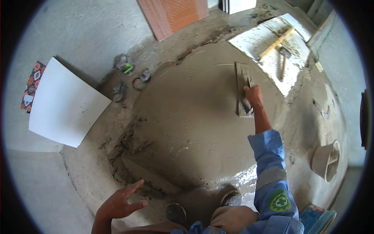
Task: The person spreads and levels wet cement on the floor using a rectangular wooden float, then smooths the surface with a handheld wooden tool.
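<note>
While the right hand [254,96] is wrapped over the back of a rectangular, mortar-smeared float [240,87], the left hand [121,201] hangs empty near the lower-left edge of the pour, thumb and fingers spread wide. Float lies on the right-hand part of a broad patch of wet grey-brown mortar [187,113], near a white, splattered sheet [292,74] that bears a wooden-handled hammer [283,64] and a long yellow bar [277,43].

Step in hand, by my reading: smoothing. Middle of the patch looks fairly even; lower-left margin is rough and broken. Next stroke would seem to call for a flat blade, light even pressure and a steady sweep, with the feet clear of the finish.

Hard to make out: the float's handle, mostly covered by the fingers; a long grey ridge [150,171] at lower left, board or mortar, cannot tell; contents of the pale round bucket [320,162], largely shadowed. Dark object [364,119] at far right is cut off.
</note>
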The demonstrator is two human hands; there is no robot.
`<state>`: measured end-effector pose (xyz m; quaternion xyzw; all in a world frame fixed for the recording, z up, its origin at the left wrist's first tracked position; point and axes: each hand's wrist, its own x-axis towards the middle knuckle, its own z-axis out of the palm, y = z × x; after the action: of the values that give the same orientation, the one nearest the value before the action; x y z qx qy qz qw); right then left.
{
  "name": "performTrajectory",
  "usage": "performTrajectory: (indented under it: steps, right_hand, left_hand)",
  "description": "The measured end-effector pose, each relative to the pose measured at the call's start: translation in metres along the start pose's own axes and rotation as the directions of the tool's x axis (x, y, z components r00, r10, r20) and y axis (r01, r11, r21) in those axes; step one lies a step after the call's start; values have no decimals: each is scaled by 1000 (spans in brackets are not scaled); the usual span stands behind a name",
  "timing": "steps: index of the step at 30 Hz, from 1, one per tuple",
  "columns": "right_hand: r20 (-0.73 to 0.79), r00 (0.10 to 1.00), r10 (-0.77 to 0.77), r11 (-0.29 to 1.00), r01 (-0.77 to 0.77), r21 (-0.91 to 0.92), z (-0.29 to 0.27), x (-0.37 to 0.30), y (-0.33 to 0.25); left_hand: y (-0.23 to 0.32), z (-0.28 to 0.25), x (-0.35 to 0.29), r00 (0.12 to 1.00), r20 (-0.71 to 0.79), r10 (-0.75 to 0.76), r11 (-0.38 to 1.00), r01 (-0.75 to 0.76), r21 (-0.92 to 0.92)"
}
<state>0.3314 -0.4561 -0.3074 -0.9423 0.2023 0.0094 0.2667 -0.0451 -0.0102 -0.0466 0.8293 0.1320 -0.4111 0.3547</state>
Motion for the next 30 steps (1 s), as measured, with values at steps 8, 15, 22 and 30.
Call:
performTrajectory:
  steps: [8, 15, 22, 30]
  right_hand:
    - [277, 928, -248, 966, 257, 1, 75, -22, -167]
    - [618, 607, -500, 847, 493, 201, 105, -182, -208]
    - [535, 559, -633, 732, 658, 178, 103, -205, -189]
    - [264, 806, -529, 815, 570, -106, 79, -54, -189]
  left_hand:
    - [-19, 8, -21, 987, -2, -160, 986, 159, -58]
    - [-1, 3, -16, 992, -31, -124, 992, 124, -17]
    - [4, 6, -13, 990, -36, -134, 990, 132, -51]
    - [-18, 10, -11, 972, -6, -233, 964, 230, -134]
